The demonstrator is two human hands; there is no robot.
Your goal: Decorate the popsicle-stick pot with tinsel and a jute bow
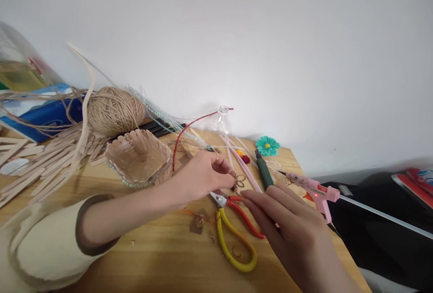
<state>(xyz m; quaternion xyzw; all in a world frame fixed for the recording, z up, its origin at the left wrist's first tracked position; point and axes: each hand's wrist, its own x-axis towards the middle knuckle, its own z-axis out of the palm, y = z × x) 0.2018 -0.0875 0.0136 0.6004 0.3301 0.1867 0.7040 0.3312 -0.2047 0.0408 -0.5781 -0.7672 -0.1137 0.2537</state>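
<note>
Where left hand (207, 174) pinches, loops (240, 180) protrude.

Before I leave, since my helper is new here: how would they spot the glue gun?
On the wooden table, find the right edge beyond the right hand. Below and right of the blue-green flower is the glue gun. It alone is pink with a long pale stick jutting from its back.

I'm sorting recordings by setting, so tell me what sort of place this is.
Probably a craft corner, though home or studio is unclear: the ball of twine, loose wooden sticks and pink glue gun suggest it.
</note>
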